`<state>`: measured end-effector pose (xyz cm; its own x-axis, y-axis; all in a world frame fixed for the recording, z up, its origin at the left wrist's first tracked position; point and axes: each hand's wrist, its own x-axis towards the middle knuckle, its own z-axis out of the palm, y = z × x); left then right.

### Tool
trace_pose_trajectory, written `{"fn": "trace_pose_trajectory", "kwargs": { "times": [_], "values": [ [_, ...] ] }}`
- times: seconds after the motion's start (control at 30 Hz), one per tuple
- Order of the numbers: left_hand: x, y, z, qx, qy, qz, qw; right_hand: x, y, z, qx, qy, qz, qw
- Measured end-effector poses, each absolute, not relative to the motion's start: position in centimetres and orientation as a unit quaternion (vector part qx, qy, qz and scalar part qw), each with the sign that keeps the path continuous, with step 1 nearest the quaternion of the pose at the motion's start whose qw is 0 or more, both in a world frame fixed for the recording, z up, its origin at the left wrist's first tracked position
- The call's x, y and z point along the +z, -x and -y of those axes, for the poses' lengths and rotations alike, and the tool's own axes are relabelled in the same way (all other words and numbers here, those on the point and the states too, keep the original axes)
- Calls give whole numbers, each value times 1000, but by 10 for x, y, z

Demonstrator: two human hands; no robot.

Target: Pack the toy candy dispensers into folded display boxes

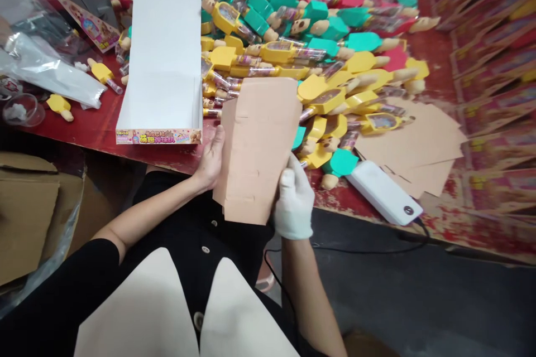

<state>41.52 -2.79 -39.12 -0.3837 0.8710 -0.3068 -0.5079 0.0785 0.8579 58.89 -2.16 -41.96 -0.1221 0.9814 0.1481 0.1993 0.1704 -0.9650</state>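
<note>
Between my two hands is a tan cardboard insert [263,150] with small slits, held tilted over my lap at the table's front edge. My bare left hand [213,159] grips its left side, where a narrow flap is folded back. My right hand [295,198], in a white glove, is closed on its lower right edge; some fingers are hidden behind the cardboard. Just left of the insert stands an open white display box [165,56] with a printed front lip [159,136]. More tan cardboard pieces [414,145] lie on the table to the right.
A large pile of yellow, green and red toys [310,28] covers the red table [435,212]. A white power bank [383,192] with a cable lies at the front edge. Printed boxes [498,95] line the right. Plastic bags [54,67] and a cardboard carton [29,217] are left.
</note>
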Motion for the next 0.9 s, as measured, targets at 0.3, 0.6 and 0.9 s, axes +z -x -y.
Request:
{"fn": "trace_pose_trajectory", "kwargs": {
  "times": [0.3,0.6,0.9],
  "values": [
    [-372,-400,-33,546,-400,-516,525,-327,-589,-122,62,416,846,327],
    [-369,-396,-105,288,-633,-641,324,-364,-603,-166,139,529,813,197],
    [-407,-392,-57,133,-715,-654,207,-392,-622,-173,107,580,804,68]
  ]
}}
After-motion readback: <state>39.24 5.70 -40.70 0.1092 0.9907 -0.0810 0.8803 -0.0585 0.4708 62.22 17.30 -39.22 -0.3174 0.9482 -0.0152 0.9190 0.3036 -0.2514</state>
